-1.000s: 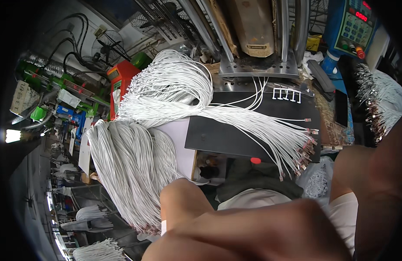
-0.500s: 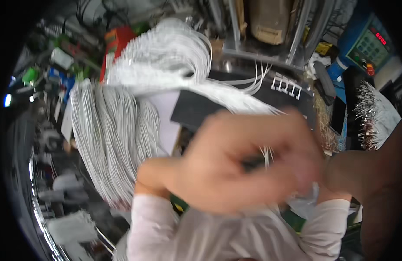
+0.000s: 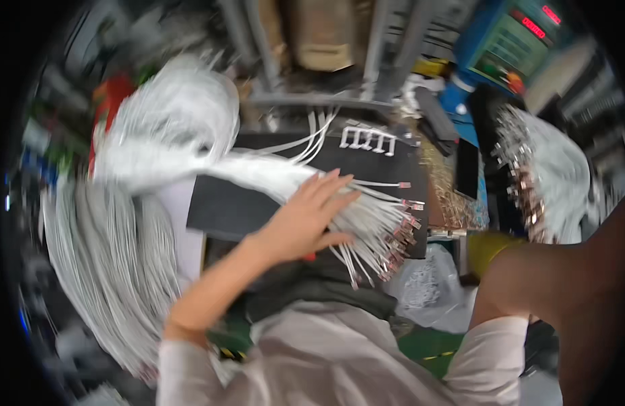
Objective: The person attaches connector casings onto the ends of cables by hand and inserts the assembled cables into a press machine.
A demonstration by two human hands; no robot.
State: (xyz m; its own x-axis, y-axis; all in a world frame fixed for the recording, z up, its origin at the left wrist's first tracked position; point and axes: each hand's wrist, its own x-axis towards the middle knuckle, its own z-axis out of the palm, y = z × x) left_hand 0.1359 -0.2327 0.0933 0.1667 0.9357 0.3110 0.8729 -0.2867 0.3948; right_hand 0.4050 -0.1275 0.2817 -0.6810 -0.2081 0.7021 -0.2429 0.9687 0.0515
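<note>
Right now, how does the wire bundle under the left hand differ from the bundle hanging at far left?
The bundle under the left hand lies fanned across the black mat, its metal-tipped ends showing. The far-left bundle hangs downward, looks greyer and blurred, and is untouched. Both are many thin pale wires.

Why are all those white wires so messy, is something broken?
Nothing looks broken. The left hand lies flat on a bundle of white wires fanned across a black mat, metal tips spread unevenly. More wires hang in a thick bunch at the left. The picture is blurred, so small damage cannot be told.
</note>
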